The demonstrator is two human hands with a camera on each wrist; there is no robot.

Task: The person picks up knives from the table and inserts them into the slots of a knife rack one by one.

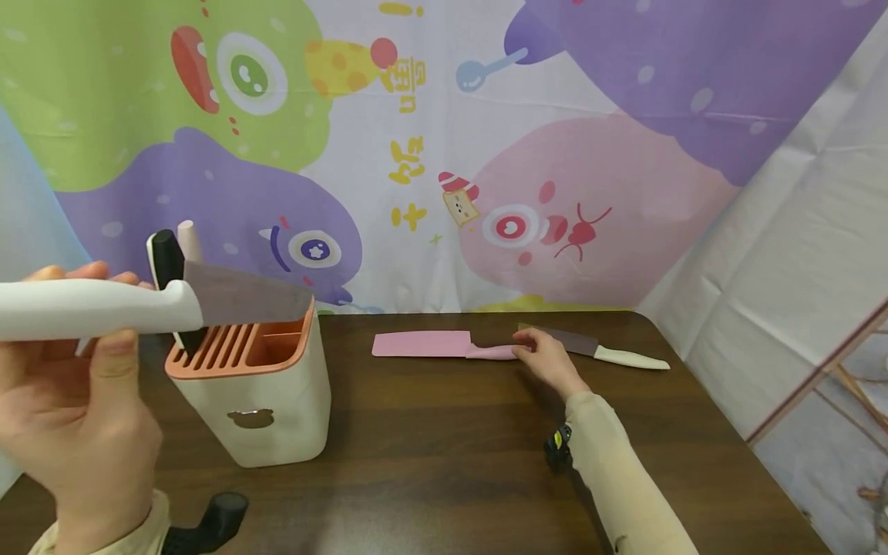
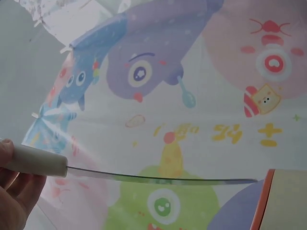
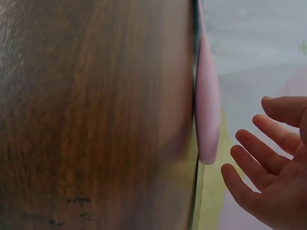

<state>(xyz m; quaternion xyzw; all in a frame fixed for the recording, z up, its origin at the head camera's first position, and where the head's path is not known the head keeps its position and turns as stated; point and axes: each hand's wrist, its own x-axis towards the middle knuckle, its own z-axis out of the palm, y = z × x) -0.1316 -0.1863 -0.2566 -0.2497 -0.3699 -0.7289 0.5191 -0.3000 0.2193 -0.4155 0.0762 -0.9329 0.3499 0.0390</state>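
Left grip (image 1: pixel 90 412): you're holding the white-handled knife (image 1: pixel 183 304) by its handle, tip near the knife holder (image 1: pixel 277 416). Right grip (image 1: pixel 548 361) is released — just beside the handle end of the pink knife (image 1: pixel 423 344). Cream-handled knife (image 1: pixel 631 358) lies farther right on the counter (image 1: pixel 430 432) — blade partly hidden by your hand.

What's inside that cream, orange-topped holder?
A black-and-white handle rises from it, a pale pink handle behind. Its walls and the white-handled knife hide the rest.
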